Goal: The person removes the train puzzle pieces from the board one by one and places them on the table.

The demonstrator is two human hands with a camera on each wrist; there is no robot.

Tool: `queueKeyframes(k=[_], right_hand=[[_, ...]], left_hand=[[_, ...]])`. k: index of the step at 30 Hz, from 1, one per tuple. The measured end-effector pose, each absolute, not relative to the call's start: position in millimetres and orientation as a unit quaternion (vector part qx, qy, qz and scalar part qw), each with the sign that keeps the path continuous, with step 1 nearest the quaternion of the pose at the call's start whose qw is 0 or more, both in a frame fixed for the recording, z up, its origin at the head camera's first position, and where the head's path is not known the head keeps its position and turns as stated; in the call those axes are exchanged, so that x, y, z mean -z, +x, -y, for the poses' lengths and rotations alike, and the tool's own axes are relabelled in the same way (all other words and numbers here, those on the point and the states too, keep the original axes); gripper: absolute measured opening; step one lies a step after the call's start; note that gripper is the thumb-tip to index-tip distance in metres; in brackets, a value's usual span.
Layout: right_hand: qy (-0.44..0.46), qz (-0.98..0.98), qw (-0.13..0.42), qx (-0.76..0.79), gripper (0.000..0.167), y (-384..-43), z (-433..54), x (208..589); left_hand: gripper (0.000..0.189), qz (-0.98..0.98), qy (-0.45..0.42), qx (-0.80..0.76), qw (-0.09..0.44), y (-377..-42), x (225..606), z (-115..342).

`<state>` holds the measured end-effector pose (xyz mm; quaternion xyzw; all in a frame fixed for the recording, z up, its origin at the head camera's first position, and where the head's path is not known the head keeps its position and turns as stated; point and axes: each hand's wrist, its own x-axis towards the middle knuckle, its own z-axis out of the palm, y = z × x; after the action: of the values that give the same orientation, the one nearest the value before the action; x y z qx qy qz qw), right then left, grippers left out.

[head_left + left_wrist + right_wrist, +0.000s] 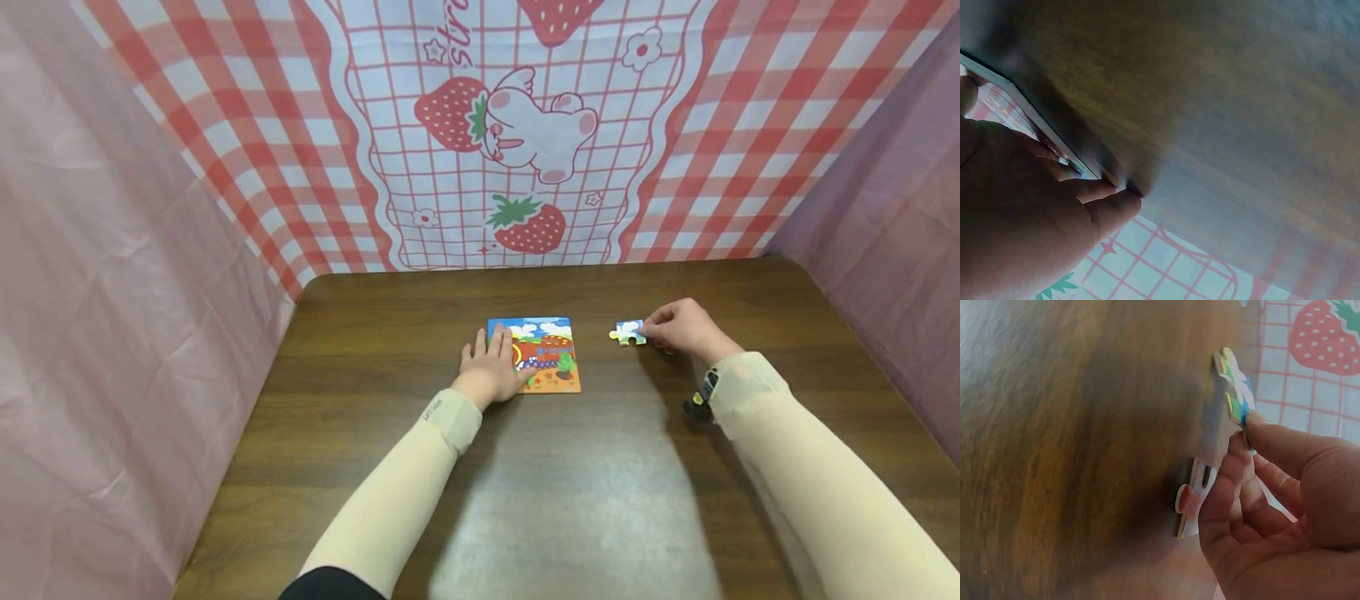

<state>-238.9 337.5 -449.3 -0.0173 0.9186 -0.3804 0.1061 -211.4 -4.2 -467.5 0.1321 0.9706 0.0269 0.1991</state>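
Observation:
A square picture puzzle with a bright cartoon scene lies on the wooden table. My left hand rests on its left part, fingers extended; in the left wrist view that hand is at the edge of the puzzle board. Right of the puzzle, my right hand pinches a jigsaw piece in blue, white, green and yellow between thumb and fingers. The right wrist view shows this piece held above the table. Below the hand lies a second jigsaw piece, partly hidden by the fingers.
The brown wooden table extends around both hands. A red-and-white checked cloth with strawberry prints hangs behind its far edge. Pink curtains hang at both sides. A dark strap with a small device is on the right wrist.

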Motion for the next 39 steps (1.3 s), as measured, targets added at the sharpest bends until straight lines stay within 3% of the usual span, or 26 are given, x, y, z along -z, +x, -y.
queueKeyframes(k=[17, 24, 39], right_hand=[[-0.039, -0.951, 0.031, 0.307, 0.026, -243.6, -330.1, 451.5], [-0.096, -0.959, 0.059, 0.258, 0.045, -251.9, -325.9, 460.4], [-0.11, -0.959, 0.067, 0.254, 0.039, -254.4, -326.0, 459.7]], left_hand=[[0.089, -0.971, 0.133, -0.031, 0.197, -212.6, 467.6, 4.1], [0.09, -0.971, 0.132, -0.031, 0.197, -212.6, 468.7, 4.5], [0.089, -0.97, 0.133, -0.03, 0.199, -213.5, 469.8, 4.9]])
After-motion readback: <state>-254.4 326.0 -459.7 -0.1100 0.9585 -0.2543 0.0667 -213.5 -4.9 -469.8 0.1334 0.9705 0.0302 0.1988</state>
